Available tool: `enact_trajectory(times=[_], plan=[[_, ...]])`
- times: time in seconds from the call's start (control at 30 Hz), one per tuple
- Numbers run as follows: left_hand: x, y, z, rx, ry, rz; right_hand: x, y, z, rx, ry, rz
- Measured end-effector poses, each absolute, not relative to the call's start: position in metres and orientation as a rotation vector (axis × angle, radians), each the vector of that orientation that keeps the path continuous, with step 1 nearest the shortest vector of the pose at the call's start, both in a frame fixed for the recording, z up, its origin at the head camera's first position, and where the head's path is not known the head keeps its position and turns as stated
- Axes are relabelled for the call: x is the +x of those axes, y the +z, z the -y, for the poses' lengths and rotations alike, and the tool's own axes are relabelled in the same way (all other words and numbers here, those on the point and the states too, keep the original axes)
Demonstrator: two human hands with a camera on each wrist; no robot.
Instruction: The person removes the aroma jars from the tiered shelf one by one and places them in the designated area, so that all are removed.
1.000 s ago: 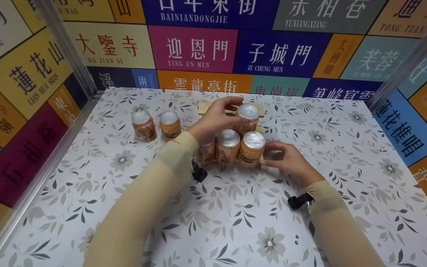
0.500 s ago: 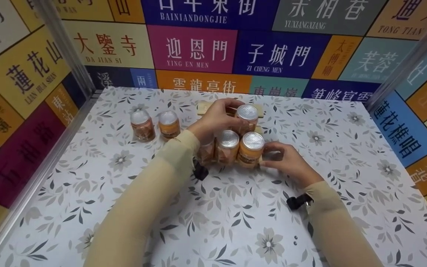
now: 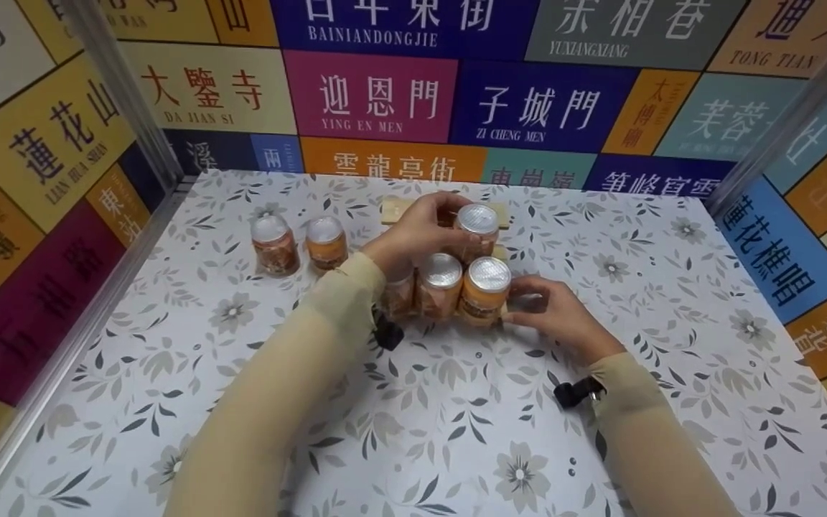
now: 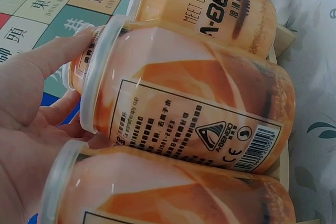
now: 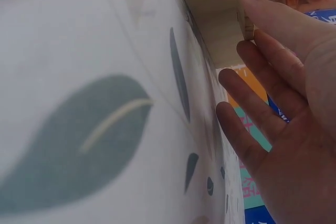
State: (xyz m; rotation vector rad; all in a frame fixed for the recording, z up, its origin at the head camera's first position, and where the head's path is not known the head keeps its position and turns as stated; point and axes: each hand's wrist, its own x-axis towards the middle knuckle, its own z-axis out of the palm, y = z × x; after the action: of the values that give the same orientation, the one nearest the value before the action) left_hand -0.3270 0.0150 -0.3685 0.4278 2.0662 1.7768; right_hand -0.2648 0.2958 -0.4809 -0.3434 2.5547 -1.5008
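Three jars with silvery lids and orange contents stand in a row on a pale wooden stand [image 5: 215,11]: a left jar [image 3: 397,296], a middle jar [image 3: 439,291] and a right jar [image 3: 484,298]. Behind them my left hand [image 3: 417,233] grips another jar [image 3: 477,226], thumb on the near side and fingers round the far side. In the left wrist view, the front jars mostly cover that held jar [image 4: 86,61]. My right hand [image 3: 561,316] pinches the right end of the stand between thumb and index finger, its other fingers spread.
Two more jars stand apart on the left, one [image 3: 276,248] beside the other [image 3: 326,244]. A pale wooden strip [image 3: 393,210] shows behind my left hand. Panels with lettering [image 3: 370,93] border the flower-patterned tabletop [image 3: 413,416].
Both hands keep their holds, and the jars stay where they are. Only the head view shifts slightly.
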Motion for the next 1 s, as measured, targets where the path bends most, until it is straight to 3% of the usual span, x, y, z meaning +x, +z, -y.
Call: enact_trajectory(times=[0.43,1.0], plan=[[-0.328,-0.358,0.008,0.571,1.819,-2.27,-0.261,-0.48,-0.294,-0.279,-1.547,-2.504],[-0.319,-0.348,0.069,0.512,2.143,-2.239,-0.262,-0.48,-0.293,-0.287,-1.529,-2.505]])
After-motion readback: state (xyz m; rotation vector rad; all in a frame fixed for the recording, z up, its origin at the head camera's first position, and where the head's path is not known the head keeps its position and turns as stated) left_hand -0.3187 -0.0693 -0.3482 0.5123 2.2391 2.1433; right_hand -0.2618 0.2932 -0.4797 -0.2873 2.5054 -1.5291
